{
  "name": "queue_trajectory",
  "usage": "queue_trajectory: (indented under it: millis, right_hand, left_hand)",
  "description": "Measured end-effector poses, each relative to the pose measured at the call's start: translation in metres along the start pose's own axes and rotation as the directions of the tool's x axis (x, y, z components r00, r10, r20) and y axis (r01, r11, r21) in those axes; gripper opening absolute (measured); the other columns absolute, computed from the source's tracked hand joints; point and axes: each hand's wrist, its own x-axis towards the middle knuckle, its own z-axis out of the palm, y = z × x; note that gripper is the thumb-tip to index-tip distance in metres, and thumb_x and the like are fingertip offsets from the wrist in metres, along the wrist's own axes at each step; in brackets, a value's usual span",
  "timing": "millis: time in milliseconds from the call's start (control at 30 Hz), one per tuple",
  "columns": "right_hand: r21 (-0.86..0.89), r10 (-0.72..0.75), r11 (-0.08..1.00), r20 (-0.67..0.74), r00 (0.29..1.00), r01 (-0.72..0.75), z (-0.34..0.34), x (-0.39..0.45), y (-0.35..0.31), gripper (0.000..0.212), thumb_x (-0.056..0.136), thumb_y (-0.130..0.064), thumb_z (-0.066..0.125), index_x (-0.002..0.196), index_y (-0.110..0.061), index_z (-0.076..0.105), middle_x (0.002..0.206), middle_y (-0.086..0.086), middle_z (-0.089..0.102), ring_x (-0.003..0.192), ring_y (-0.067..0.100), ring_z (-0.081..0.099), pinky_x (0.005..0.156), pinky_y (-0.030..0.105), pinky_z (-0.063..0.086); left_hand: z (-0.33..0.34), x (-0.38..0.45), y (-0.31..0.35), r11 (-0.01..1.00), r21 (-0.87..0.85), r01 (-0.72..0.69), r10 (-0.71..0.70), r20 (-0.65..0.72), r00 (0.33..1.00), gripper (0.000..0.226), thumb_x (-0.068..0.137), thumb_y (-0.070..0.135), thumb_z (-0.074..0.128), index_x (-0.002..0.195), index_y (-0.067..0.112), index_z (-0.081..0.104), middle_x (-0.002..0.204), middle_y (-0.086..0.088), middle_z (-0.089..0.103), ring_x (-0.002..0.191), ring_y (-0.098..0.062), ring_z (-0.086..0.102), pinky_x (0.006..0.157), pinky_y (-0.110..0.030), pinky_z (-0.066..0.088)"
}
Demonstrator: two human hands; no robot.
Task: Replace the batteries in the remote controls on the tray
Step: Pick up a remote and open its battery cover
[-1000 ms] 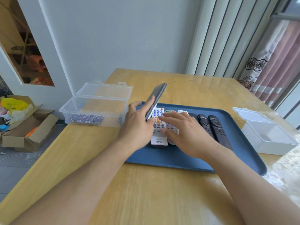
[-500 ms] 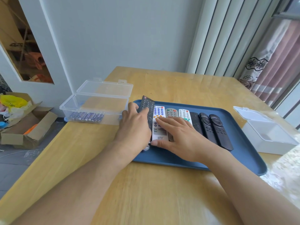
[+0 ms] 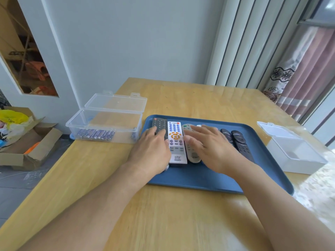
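Observation:
A blue tray (image 3: pixel 199 180) on the wooden table holds several remotes side by side. A dark remote (image 3: pixel 159 125) lies flat at the far left, and my left hand (image 3: pixel 151 151) rests on its near half with fingers spread. Beside it lie a white remote (image 3: pixel 175 142) with blue and orange buttons and a grey remote (image 3: pixel 192 154). My right hand (image 3: pixel 210 148) lies flat, fingers apart, over the remotes in the middle of the row. Two black remotes (image 3: pixel 239 142) show to its right. A clear box (image 3: pixel 105 124) left of the tray holds several batteries (image 3: pixel 96 134).
A white box (image 3: pixel 293 156) with an open clear lid stands to the right of the tray. Off the table's left edge, a cardboard carton (image 3: pixel 30 142) with bags sits on the floor. Bare table wood lies in front of the tray.
My left hand held the dark remote up on edge, then laid it flat at the left end of the row. My right hand slid rightwards across the remotes.

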Motion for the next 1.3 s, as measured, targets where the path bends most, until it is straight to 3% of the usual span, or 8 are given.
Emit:
queue_trajectory:
  millis: [67, 167, 267, 500, 900, 1133, 1200, 1300]
  right_hand:
    - [-0.161, 0.215, 0.961, -0.084, 0.973, -0.226, -0.007, 0.002, 0.016, 0.068, 0.097, -0.071, 0.016, 0.156, -0.038, 0.028, 0.166, -0.003, 0.022, 0.153, 0.024, 0.008, 0.123, 0.051, 0.006]
    - [-0.187, 0.443, 0.879, -0.019, 0.896, -0.439, -0.006, 0.006, 0.033, 0.08, 0.092, -0.079, 0.013, 0.159, -0.037, 0.012, 0.169, -0.002, 0.004, 0.155, 0.03, -0.006, 0.12, 0.064, 0.0]
    - [-0.15, 0.459, 0.882, 0.052, 0.887, -0.447, 0.004, 0.01, 0.035, 0.084, 0.087, -0.084, 0.011, 0.158, -0.039, 0.011, 0.168, -0.003, 0.003, 0.154, 0.03, -0.005, 0.116, 0.068, 0.002]
    - [-0.169, 0.473, 0.87, 0.017, 0.881, -0.464, 0.013, 0.012, 0.023, 0.082, 0.089, -0.081, 0.009, 0.159, -0.037, 0.009, 0.169, 0.004, -0.004, 0.154, 0.033, -0.008, 0.116, 0.068, -0.002]
    - [-0.142, 0.467, 0.877, 0.029, 0.884, -0.458, 0.015, 0.013, 0.018, 0.08, 0.092, -0.078, 0.007, 0.16, -0.034, 0.004, 0.169, 0.007, -0.006, 0.154, 0.034, -0.012, 0.117, 0.067, -0.006]
    - [-0.071, 0.44, 0.896, 0.004, 0.898, -0.438, 0.011, 0.012, 0.015, 0.077, 0.096, -0.073, 0.011, 0.16, -0.031, 0.01, 0.169, 0.006, -0.004, 0.154, 0.033, -0.01, 0.119, 0.065, -0.004]
    - [-0.087, 0.367, 0.925, -0.054, 0.929, -0.37, 0.011, 0.01, 0.013, 0.076, 0.097, -0.072, 0.014, 0.16, -0.03, 0.015, 0.169, 0.004, -0.001, 0.154, 0.031, -0.01, 0.121, 0.06, -0.006]
    - [-0.101, 0.044, 0.993, -0.111, 0.993, -0.055, 0.009, 0.005, -0.001, 0.07, 0.098, -0.069, 0.024, 0.156, -0.031, 0.03, 0.167, -0.003, 0.017, 0.156, 0.022, 0.0, 0.124, 0.049, -0.008]
  left_hand:
    - [0.003, 0.002, -0.001, 0.999, 0.028, -0.028, 0.028, 0.016, 0.999, 0.052, 0.109, 0.04, 0.031, 0.158, 0.021, 0.028, 0.165, -0.002, 0.024, 0.153, -0.018, 0.018, 0.118, -0.035, 0.022]
    - [0.011, 0.004, -0.003, 0.997, 0.053, -0.049, 0.045, 0.067, 0.997, 0.063, 0.105, 0.057, 0.027, 0.161, 0.029, 0.019, 0.17, 0.001, 0.01, 0.157, -0.017, 0.003, 0.126, -0.042, 0.011]
    - [0.015, 0.005, -0.005, 0.995, 0.071, -0.069, 0.06, 0.118, 0.991, 0.071, 0.101, 0.066, 0.024, 0.161, 0.031, 0.014, 0.171, 0.002, 0.002, 0.157, -0.017, -0.005, 0.127, -0.042, 0.004]
    - [0.012, 0.01, -0.013, 0.986, 0.132, -0.104, 0.081, 0.167, 0.983, 0.08, 0.096, 0.073, 0.026, 0.162, 0.03, 0.009, 0.171, 0.0, -0.002, 0.157, -0.019, -0.008, 0.127, -0.041, 0.001]
    - [0.009, 0.012, -0.015, 0.984, 0.151, -0.089, 0.058, 0.2, 0.978, 0.076, 0.1, 0.068, 0.023, 0.162, 0.029, 0.005, 0.17, -0.002, -0.009, 0.155, -0.018, -0.016, 0.127, -0.042, -0.004]
    - [0.01, 0.012, -0.013, 0.989, 0.123, -0.086, 0.06, 0.202, 0.978, 0.063, 0.107, 0.051, 0.021, 0.162, 0.026, 0.004, 0.17, -0.003, -0.011, 0.155, -0.019, -0.017, 0.127, -0.04, -0.005]
    - [0.009, 0.012, -0.013, 0.99, 0.112, -0.085, 0.063, 0.188, 0.98, 0.06, 0.109, 0.044, 0.022, 0.162, 0.024, 0.005, 0.17, -0.003, -0.01, 0.156, -0.018, -0.015, 0.127, -0.038, -0.004]
    - [0.006, 0.012, -0.013, 0.994, 0.073, -0.085, 0.074, 0.145, 0.987, 0.057, 0.11, 0.031, 0.027, 0.162, 0.018, 0.008, 0.171, -0.002, -0.002, 0.157, -0.018, -0.009, 0.127, -0.038, 0.002]
